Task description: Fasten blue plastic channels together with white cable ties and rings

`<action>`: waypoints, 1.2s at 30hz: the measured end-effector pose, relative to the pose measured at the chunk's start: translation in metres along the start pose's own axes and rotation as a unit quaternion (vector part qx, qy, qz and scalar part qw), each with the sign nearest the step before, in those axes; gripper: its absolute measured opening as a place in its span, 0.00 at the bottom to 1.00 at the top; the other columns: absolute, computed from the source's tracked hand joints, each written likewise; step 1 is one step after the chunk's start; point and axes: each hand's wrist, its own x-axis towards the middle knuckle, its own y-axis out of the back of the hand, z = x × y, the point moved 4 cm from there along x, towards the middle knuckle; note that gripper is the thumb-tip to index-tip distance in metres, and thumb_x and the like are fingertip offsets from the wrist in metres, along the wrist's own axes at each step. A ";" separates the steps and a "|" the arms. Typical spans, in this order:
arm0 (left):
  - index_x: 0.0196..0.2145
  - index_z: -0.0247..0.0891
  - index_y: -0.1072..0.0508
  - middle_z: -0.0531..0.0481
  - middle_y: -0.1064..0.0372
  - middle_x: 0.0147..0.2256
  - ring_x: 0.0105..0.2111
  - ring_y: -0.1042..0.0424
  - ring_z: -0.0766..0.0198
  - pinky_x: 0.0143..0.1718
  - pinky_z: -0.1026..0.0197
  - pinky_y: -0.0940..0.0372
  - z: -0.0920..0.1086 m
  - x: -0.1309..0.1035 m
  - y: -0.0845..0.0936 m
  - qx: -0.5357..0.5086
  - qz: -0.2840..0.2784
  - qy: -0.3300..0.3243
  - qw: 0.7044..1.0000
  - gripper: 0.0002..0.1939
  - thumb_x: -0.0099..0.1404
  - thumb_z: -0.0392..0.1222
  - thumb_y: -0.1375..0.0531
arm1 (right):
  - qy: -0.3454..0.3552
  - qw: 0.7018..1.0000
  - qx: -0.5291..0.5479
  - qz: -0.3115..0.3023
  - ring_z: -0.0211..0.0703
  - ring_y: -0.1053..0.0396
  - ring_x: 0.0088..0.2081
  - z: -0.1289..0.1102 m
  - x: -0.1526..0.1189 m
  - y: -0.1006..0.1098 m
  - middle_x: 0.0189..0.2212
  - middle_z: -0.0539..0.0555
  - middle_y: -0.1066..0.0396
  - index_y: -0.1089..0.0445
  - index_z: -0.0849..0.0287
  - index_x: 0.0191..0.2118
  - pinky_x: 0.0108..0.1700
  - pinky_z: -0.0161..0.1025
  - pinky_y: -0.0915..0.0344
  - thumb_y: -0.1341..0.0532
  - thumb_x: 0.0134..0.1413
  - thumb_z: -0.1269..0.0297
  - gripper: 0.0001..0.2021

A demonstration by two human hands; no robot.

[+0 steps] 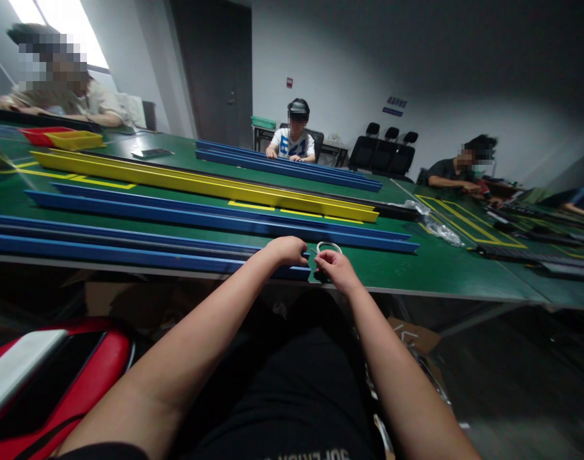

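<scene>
My left hand (292, 251) is closed at the right end of the nearest blue channel (129, 251), its fingers bent towards my right hand; what it holds, if anything, is too small to name. My right hand (331, 263) pinches something small and hidden, with a white ring-shaped roll (329, 245) just behind its fingers on the green table (445, 271). A narrow gap separates the two hands. Beyond them lies a second blue channel (234, 220), and behind that a long yellow channel (200, 185).
Red (40, 135) and yellow trays (75, 140) stand at the far left. Clear plastic wrap (440, 229) lies right of the channels. More blue channels (287, 167) lie at the far side. Several people sit around the table. A red seat (114, 342) holds flat objects at lower left.
</scene>
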 end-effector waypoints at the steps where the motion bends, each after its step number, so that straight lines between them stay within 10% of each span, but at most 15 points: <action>1: 0.34 0.44 0.23 0.48 0.24 0.31 0.30 0.28 0.58 0.25 0.62 0.44 0.000 0.000 0.000 -0.001 -0.001 0.000 1.000 0.19 0.54 0.59 0.44 | -0.001 1.000 -0.004 -0.005 0.40 0.31 0.26 -0.001 -0.001 0.000 0.24 0.49 0.28 0.30 0.56 0.33 0.29 0.37 0.36 0.35 0.47 0.49 0.15; 36: 0.33 0.44 0.23 0.47 0.24 0.31 0.30 0.28 0.59 0.25 0.62 0.44 0.002 -0.002 0.003 -0.002 -0.008 0.009 1.000 0.19 0.53 0.59 0.42 | 0.003 0.993 0.085 -0.087 0.45 0.26 0.36 -0.005 -0.004 0.006 0.31 0.54 0.23 0.25 0.57 0.33 0.42 0.42 0.31 0.29 0.42 0.59 0.12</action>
